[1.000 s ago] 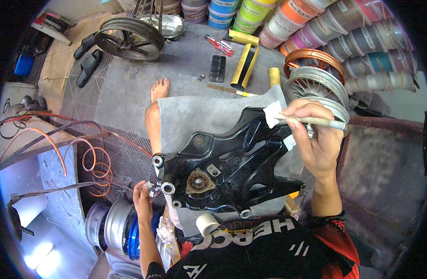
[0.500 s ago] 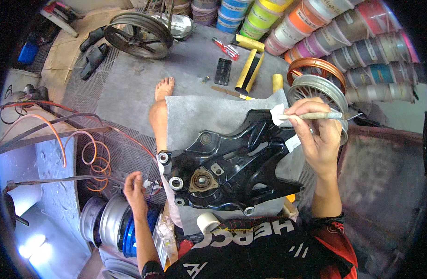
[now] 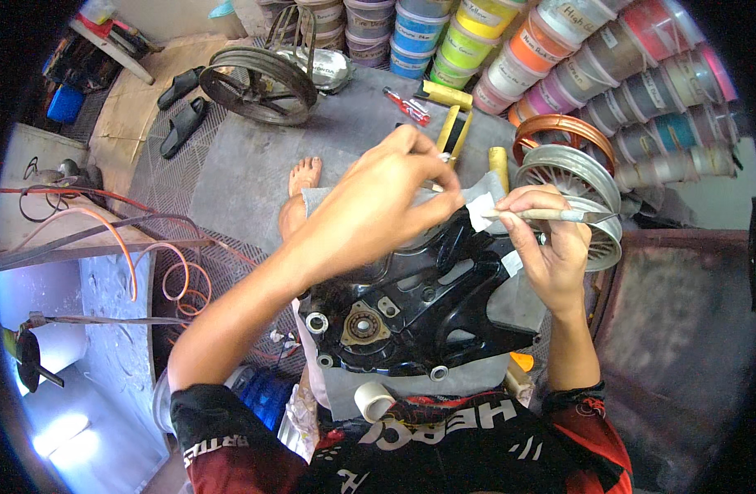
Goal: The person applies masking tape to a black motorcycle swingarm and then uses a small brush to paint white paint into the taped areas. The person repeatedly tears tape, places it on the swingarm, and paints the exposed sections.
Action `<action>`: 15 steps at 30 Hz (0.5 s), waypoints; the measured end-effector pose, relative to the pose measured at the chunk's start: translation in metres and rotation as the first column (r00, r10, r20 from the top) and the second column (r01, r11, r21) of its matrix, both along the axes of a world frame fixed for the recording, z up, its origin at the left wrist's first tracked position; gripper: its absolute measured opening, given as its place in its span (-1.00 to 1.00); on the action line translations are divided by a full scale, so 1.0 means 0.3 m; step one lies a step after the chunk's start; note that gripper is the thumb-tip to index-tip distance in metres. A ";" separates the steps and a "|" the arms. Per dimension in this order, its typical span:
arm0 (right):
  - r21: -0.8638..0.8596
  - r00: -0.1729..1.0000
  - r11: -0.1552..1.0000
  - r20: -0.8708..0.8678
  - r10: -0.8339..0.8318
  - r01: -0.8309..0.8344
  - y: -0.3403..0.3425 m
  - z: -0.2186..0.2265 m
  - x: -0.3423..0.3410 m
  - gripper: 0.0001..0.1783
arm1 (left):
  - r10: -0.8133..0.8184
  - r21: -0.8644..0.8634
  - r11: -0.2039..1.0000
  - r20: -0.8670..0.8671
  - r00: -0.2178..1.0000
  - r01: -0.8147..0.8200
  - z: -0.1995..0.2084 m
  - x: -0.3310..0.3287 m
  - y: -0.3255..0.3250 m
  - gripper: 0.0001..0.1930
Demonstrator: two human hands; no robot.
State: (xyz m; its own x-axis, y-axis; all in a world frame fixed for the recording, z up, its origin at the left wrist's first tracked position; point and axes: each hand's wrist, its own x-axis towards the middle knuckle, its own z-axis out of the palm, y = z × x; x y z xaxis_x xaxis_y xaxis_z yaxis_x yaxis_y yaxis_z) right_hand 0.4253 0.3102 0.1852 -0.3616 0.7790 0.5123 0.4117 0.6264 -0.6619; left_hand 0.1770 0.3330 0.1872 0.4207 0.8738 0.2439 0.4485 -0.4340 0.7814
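My right hand (image 3: 551, 243) is closed round a craft knife (image 3: 551, 214) with a pale handle and a pointed blade aimed right. A crumpled white scrap (image 3: 480, 212), like tape or paper, sits at the knife's handle end by my right fingertips. My left hand (image 3: 394, 181) reaches over from the left, its thumb and forefinger curled together just beside the scrap; what they pinch, if anything, is hidden. Below both hands lies a glossy black metal motorcycle part (image 3: 419, 305) with a round bearing (image 3: 363, 327), on a grey cloth (image 3: 369, 387) over my lap. White tape (image 3: 512, 263) covers one spot on it.
A roll of masking tape (image 3: 374, 402) rests close to my body. Wheel rims (image 3: 571, 193) stand at the right, a black wheel (image 3: 258, 86) at the far left. Labelled paint tubs (image 3: 476, 20) line the back. Yellow tools (image 3: 452, 136) lie on the floor; a coiled orange hose (image 3: 176, 280) hangs left.
My left hand has risen from beside the black part's left end and crossed over to the white scrap. The right hand with the knife has shifted slightly left.
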 end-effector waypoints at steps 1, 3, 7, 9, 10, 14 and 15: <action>-0.007 1.000 1.000 0.008 -0.001 0.001 -0.001 0.006 0.000 -0.82 | -0.054 -0.026 0.998 0.012 0.998 0.054 -0.014 0.019 0.037 -0.75; 0.006 0.999 1.000 0.032 -0.005 0.005 -0.002 0.014 0.000 -0.83 | -0.158 -0.078 0.984 0.042 0.987 0.161 -0.032 0.049 0.096 -0.72; 0.031 0.998 1.000 0.064 -0.008 0.006 -0.004 0.021 0.003 -0.82 | -0.245 -0.110 0.963 0.006 0.969 0.244 -0.002 0.085 0.127 -0.76; 0.027 0.998 1.000 0.063 -0.014 0.012 -0.008 0.025 0.000 -0.82 | -0.211 -0.045 0.977 -0.055 0.976 0.208 -0.011 0.095 0.122 -0.77; 0.027 0.998 1.000 0.062 -0.014 0.013 -0.009 0.026 -0.002 -0.81 | -0.189 -0.010 0.982 -0.086 0.978 0.189 -0.012 0.096 0.120 -0.78; 0.038 0.998 0.999 0.066 -0.002 0.000 -0.006 0.021 0.001 -0.80 | -0.210 -0.058 0.977 -0.110 0.972 0.204 -0.009 0.095 0.136 -0.79; 0.043 0.998 0.999 0.068 0.002 -0.005 -0.003 0.020 0.002 -0.80 | -0.230 -0.045 0.973 -0.088 0.969 0.227 -0.011 0.096 0.139 -0.79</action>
